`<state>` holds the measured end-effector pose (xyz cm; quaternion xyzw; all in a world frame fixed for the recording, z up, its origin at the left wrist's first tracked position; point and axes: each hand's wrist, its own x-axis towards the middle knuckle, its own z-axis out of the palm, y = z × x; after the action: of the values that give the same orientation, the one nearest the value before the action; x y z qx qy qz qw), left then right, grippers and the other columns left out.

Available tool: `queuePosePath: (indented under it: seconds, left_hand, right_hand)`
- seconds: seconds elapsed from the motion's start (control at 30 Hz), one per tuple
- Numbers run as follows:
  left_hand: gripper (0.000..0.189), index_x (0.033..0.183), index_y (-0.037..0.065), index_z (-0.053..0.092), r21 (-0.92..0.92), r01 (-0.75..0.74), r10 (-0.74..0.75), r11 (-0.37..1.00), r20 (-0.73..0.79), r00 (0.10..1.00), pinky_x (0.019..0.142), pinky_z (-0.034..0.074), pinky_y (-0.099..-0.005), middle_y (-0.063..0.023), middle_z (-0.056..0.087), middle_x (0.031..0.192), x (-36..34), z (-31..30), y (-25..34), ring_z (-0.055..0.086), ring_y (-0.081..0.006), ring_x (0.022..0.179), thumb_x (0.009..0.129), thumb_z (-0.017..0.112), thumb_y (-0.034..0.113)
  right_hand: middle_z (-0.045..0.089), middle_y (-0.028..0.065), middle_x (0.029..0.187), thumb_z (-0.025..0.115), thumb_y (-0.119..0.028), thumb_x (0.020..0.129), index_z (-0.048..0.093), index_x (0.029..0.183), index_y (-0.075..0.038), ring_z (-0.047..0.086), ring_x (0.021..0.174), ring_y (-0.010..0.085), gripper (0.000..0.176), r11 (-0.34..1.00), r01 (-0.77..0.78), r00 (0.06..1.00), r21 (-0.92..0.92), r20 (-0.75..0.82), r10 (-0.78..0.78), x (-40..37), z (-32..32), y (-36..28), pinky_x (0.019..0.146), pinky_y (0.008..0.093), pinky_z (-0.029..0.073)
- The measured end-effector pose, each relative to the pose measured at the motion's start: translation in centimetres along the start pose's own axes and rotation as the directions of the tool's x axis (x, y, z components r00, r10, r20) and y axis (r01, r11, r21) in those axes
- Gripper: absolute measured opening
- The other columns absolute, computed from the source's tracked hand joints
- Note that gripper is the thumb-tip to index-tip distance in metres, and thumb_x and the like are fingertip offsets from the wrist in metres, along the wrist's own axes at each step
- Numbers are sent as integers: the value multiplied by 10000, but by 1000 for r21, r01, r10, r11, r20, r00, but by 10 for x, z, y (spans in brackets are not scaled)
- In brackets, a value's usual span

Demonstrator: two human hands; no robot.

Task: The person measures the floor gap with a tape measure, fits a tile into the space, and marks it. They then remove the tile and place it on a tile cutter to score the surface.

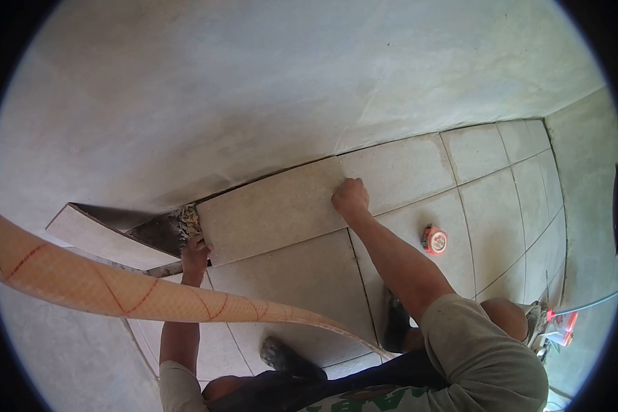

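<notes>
On the tiled floor [501,226], left hand [196,254] grips the loose tile [275,213] by its edge; right hand [350,198] rests clenched on it

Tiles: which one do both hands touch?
The tile against the wall at the row's open end: the left hand grips its left edge, the right hand presses its far right corner. The other tiles lie untouched.

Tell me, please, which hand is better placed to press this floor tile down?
Probably the right: the right hand rests as a fist on top of the floor tile, while the left hand holds its edge.
</notes>
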<state>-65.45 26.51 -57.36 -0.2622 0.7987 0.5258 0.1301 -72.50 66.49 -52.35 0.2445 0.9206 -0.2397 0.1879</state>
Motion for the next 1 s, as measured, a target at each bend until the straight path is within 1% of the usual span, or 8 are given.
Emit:
queuePosePath:
  seconds: [0.2,0.43,0.53,0.6,0.73,0.83,0.9,1.0]
  left_hand:
    - [402,1132,-4,603,119,-32,34,992,-14,999,646,483,-262,-88,703,898,8,-5,-10,620,-129,727,733,648,3]
    - [368,1075,-24,611,105,-6,13,994,-73,997,647,496,-281,-113,702,903,5,-5,-11,631,-144,720,715,678,21]
    - [336,1080,-33,577,162,-44,53,986,-51,997,634,529,-287,-104,668,917,26,-13,-29,613,-159,725,752,649,-11]
    - [324,1060,-35,575,171,31,-48,985,97,994,627,531,-296,-109,661,904,33,-18,-25,612,-167,716,746,650,-12]
    - [314,1040,-38,573,-5,118,-118,993,6,993,624,528,-298,-104,656,904,28,-14,-29,606,-167,713,737,652,-13]
    - [233,975,-22,588,-67,65,-63,996,28,998,505,482,-290,-90,653,808,32,-14,-35,586,-141,633,753,642,19]
    - [175,925,-10,611,30,32,-31,999,-50,998,453,456,-280,-76,641,739,32,-10,-34,563,-127,564,755,637,20]
    - [166,910,-8,613,130,12,-12,991,1,1000,454,459,-284,-69,637,736,35,-10,-29,567,-126,569,748,644,17]
  right_hand:
    - [492,226,1166,616,-113,788,591,1049,45,514,1111,347,307,999,37,999,-10,-15,-37,-11,9,-6,934,376,455]
    - [454,240,1193,585,-56,772,558,1081,64,478,1146,367,333,997,59,997,-40,-40,-61,-14,17,-7,966,395,435]
    - [455,235,1195,592,-72,776,567,1077,57,478,1149,362,328,998,58,998,-12,-19,-58,-11,18,-10,959,391,439]
    - [455,213,1214,641,-143,773,578,1072,56,468,1161,344,365,999,11,1000,-47,-7,-12,-9,18,-12,972,369,432]
    - [456,209,1219,640,-144,778,562,1107,50,475,1158,343,390,996,6,999,-85,38,-2,-10,13,-17,974,368,431]
    - [456,204,1222,635,-146,782,553,1123,39,478,1153,341,396,997,-29,998,-75,-55,25,-15,17,-16,978,367,428]
    - [463,217,1193,605,-138,790,582,1058,41,491,1133,361,323,999,40,998,18,-45,-39,-16,14,-12,961,400,436]
    - [452,207,1209,607,-122,785,582,1060,38,476,1147,357,320,999,-3,1000,33,-25,4,-19,13,-17,965,393,436]
